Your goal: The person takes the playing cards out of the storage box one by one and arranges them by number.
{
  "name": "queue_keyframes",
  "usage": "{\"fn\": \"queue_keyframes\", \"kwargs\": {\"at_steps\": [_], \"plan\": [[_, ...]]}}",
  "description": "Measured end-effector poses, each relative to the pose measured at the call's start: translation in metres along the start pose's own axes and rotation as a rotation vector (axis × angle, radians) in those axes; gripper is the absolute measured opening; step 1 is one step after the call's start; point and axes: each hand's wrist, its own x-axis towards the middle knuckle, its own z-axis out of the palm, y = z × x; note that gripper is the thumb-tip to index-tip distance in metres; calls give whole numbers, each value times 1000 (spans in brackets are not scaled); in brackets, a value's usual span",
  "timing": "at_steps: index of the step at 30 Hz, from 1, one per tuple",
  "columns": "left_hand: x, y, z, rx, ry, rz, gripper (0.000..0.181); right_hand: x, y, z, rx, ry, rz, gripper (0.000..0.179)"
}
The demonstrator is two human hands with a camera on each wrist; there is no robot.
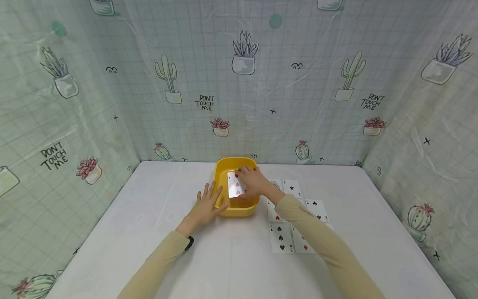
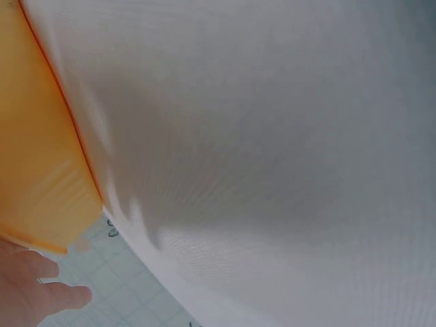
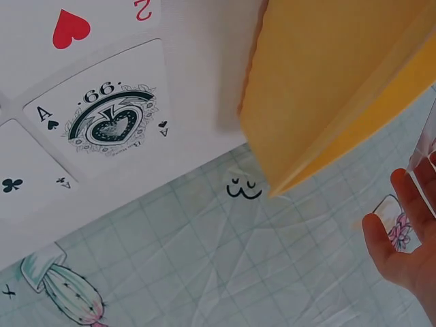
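A yellow plastic tub stands on the table. Over it my right hand pinches a playing card, its face with red hearts turned up. In the right wrist view that card shows only as a thin edge beside the fingertips. My left hand rests at the tub's left rim, fingers spread. To the tub's right lie face-up cards in rows, among them an ace of spades, a two of hearts, an ace of clubs and a three of spades.
My right forearm crosses above the laid-out cards and hides part of them. White cloth covers the table. A cactus-print sheet hangs behind the table and along both sides.
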Motion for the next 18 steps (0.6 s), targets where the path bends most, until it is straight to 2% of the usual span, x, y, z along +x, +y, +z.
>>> {"fn": "queue_keyframes", "kwargs": {"at_steps": [4, 9, 18], "plan": [[1, 0, -1, 9, 10, -3, 74, -4, 2, -6, 10, 4, 1, 87], [2, 0, 0, 0, 4, -6, 75, -12, 7, -9, 31, -30, 37, 87], [1, 0, 0, -5, -11, -10, 75, -37, 19, -17, 90, -30, 64, 87]]}}
